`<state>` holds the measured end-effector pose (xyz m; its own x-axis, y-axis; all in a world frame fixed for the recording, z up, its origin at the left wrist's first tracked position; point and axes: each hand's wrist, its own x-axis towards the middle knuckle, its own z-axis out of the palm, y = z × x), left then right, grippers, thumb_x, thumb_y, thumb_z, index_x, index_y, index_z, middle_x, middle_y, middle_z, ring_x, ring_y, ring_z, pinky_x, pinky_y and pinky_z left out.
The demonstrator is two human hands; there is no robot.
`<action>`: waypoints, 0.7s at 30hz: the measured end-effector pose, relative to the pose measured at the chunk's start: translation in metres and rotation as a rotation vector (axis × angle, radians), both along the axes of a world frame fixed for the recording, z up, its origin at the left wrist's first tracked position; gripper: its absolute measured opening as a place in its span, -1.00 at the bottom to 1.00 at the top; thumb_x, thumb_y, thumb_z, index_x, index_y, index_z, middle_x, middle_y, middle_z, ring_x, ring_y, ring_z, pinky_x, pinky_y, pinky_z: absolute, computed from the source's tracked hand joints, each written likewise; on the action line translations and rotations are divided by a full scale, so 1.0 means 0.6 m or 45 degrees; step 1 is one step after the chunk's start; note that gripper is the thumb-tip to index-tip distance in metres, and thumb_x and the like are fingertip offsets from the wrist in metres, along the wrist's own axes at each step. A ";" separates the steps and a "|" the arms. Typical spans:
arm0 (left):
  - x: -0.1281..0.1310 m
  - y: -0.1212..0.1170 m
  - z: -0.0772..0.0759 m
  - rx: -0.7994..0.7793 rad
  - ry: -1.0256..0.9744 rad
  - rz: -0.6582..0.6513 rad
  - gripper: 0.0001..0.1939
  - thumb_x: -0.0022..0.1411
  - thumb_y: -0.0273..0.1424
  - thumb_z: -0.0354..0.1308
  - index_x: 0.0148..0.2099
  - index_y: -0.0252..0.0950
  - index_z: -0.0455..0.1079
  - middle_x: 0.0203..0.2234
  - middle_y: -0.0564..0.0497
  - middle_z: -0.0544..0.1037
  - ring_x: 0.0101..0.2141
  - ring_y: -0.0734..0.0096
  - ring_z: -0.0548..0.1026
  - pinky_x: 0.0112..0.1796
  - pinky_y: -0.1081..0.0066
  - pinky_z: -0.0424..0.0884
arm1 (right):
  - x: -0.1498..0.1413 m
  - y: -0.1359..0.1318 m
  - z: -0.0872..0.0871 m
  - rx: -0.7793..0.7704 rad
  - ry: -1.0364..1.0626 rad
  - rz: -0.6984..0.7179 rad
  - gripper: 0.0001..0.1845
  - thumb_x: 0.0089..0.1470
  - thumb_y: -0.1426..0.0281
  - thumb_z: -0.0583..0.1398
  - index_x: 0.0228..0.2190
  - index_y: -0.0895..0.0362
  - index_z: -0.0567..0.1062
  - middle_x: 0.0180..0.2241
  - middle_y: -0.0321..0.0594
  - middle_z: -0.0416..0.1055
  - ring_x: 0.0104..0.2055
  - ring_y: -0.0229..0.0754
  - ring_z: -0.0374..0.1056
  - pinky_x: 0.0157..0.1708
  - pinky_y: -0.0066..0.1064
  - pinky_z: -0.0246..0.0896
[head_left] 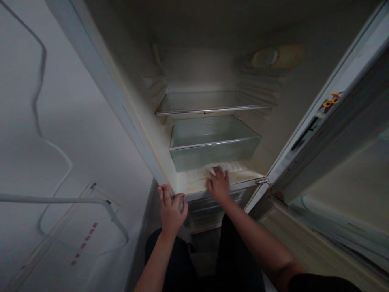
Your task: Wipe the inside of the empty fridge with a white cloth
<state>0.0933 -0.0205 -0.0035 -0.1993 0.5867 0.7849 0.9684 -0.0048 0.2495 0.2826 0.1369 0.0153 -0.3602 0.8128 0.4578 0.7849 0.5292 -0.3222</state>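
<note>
My right hand reaches onto the stained floor of a fridge compartment. Its fingers press on a white cloth, perhaps a paper wipe; the fingers cover part of it and the image is a little blurred. Against the lower left corner of the fridge frame rests my left hand, fingers stretched out and apart, holding nothing. Just behind my right hand is a clear drawer with a glass top. A glass shelf lies above the drawer.
The open fridge door stands on the right. Below the compartment, a freezer section shows between my knees. A grey cable hangs along the white wall on the left. A lamp housing is on the inner right wall.
</note>
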 end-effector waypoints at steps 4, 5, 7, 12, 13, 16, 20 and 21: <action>0.005 0.002 0.006 -0.018 0.032 0.040 -0.79 0.19 -0.59 0.22 -0.13 -0.30 0.54 0.54 -0.05 -0.38 0.47 -0.34 -0.24 0.37 -0.25 0.08 | -0.101 -0.057 0.008 0.006 -0.101 0.644 -0.55 0.38 0.31 0.09 0.22 0.09 0.46 0.40 -0.04 0.17 0.49 0.01 -0.05 0.46 0.12 -0.28; 0.008 0.001 0.009 -0.018 0.044 0.054 -0.80 0.20 -0.60 0.19 -0.13 -0.31 0.53 0.54 -0.06 -0.39 0.47 -0.32 -0.26 0.37 -0.27 0.07 | -0.118 -0.071 0.005 0.020 -0.115 0.783 -0.54 0.38 0.30 0.09 0.23 0.09 0.45 0.41 -0.05 0.15 0.49 -0.02 -0.07 0.47 0.07 -0.24; 0.015 -0.005 0.016 -0.028 0.054 0.068 -0.81 0.22 -0.62 0.14 -0.15 -0.33 0.50 0.54 -0.07 -0.40 0.48 -0.30 -0.28 0.37 -0.27 0.05 | -0.138 -0.097 -0.006 0.040 -0.096 0.912 -0.55 0.39 0.30 0.11 0.23 0.11 0.45 0.42 -0.06 0.14 0.50 -0.04 -0.08 0.46 0.00 -0.19; 0.027 -0.037 0.037 -0.088 0.074 0.033 -0.74 0.30 -0.52 0.15 0.03 -0.33 0.46 0.52 -0.25 -0.13 0.48 -0.16 -0.08 0.38 -0.13 0.10 | -0.080 -0.101 -0.027 0.137 0.013 0.782 -0.59 0.35 0.27 0.16 0.15 0.14 0.51 0.38 0.00 0.21 0.47 0.03 -0.02 0.45 0.03 -0.16; 0.026 -0.040 0.043 -0.067 0.084 0.039 -0.69 0.31 -0.49 0.17 0.10 -0.34 0.43 0.51 -0.30 -0.10 0.47 -0.15 -0.06 0.37 -0.12 0.10 | -0.051 -0.085 -0.029 0.147 0.030 0.701 -0.57 0.35 0.26 0.16 0.16 0.14 0.51 0.37 0.02 0.22 0.46 0.04 0.01 0.44 0.05 -0.16; 0.015 -0.025 0.065 0.069 0.070 0.070 -0.45 0.31 -0.40 0.21 0.29 -0.40 0.27 0.50 -0.40 -0.18 0.48 -0.20 -0.17 0.39 -0.17 -0.03 | 0.058 -0.008 -0.034 0.163 0.073 0.335 -0.52 0.35 0.21 0.16 0.18 0.16 0.49 0.33 0.07 0.27 0.44 0.09 0.05 0.43 0.11 -0.15; -0.001 0.036 0.092 0.055 -0.054 0.119 -0.16 0.26 -0.34 0.25 0.45 -0.51 0.01 0.48 -0.50 -0.46 0.47 -0.33 -0.42 0.39 -0.22 -0.15 | 0.194 0.083 -0.057 0.260 0.093 -0.090 -0.46 0.37 0.15 0.11 0.21 0.21 0.47 0.30 0.16 0.28 0.40 0.17 0.09 0.39 0.19 -0.14; -0.002 0.051 0.095 0.016 -0.080 0.160 -0.15 0.24 -0.33 0.26 0.46 -0.49 0.03 0.47 -0.47 -0.56 0.46 -0.39 -0.48 0.39 -0.25 -0.18 | 0.214 0.093 -0.065 0.299 0.092 -0.116 -0.46 0.39 0.18 0.07 0.23 0.21 0.46 0.29 0.15 0.29 0.39 0.15 0.11 0.39 0.18 -0.13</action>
<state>0.0922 0.0102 0.0534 -0.3196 0.5443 0.7756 0.9440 0.1119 0.3104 0.4109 0.1925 -0.0239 -0.2500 0.7087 0.6597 0.8124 0.5242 -0.2554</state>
